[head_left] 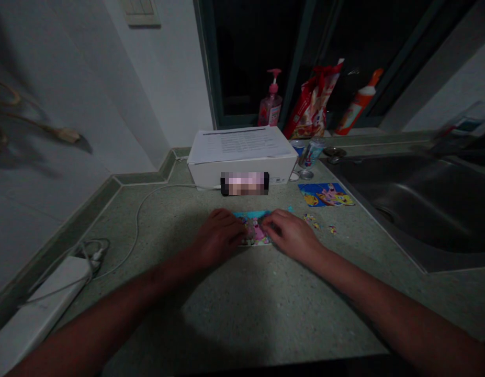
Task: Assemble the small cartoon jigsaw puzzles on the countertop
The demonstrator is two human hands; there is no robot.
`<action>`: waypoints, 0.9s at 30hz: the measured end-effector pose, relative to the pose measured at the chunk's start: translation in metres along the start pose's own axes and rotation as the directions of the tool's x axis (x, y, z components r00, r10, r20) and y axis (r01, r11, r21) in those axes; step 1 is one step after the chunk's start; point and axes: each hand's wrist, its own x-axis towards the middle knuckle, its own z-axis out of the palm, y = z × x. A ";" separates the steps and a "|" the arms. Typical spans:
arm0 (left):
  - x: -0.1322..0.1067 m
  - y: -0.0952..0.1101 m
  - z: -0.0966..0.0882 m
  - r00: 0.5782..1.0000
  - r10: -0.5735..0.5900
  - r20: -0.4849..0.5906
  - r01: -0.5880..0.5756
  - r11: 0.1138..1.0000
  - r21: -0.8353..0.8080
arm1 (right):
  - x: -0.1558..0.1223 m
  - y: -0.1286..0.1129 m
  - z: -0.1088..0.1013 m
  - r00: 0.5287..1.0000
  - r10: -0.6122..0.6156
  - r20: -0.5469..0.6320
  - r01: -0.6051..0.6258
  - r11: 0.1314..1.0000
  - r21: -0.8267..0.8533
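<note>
A small, colourful jigsaw puzzle [255, 228] with cartoon figures lies flat on the counter between my hands. My left hand [221, 236] rests at its left end, fingers curled and pressed on that edge. From the right, my right hand [292, 233] reaches over the puzzle's right part with thumb and fingertips drawn together in a pinch. Whatever sits between those fingertips is too small and dim to make out. Just right of that hand are several loose puzzle pieces [311, 221], and another small piece [332, 229] lies farther right. Behind them is a blue cartoon picture card [326, 195].
A white box [242, 149] stands at the back, a phone [244, 184] leaning on it with a white cable [137, 214]. Cans [313, 152] stand beside the box. At right is a steel sink [407, 262]; at left, a white power strip [49, 298].
</note>
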 end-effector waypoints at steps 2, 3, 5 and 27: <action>0.004 0.000 0.001 0.999 -0.002 0.052 0.001 1.000 0.008 | 0.000 0.002 -0.001 0.998 -0.057 0.022 0.059 0.997 -0.057; 0.006 0.000 0.002 0.997 -0.005 0.073 0.004 1.000 0.014 | 0.000 0.003 -0.001 0.996 -0.083 0.031 0.085 0.994 -0.072; 0.007 0.001 0.005 0.995 -0.016 0.100 0.014 1.000 0.027 | 0.000 0.003 -0.001 0.992 -0.120 0.044 0.124 0.989 -0.086; 0.010 0.006 0.013 0.989 0.018 0.145 -0.028 0.997 0.066 | 0.001 -0.001 0.001 0.979 -0.171 0.107 0.184 0.975 -0.126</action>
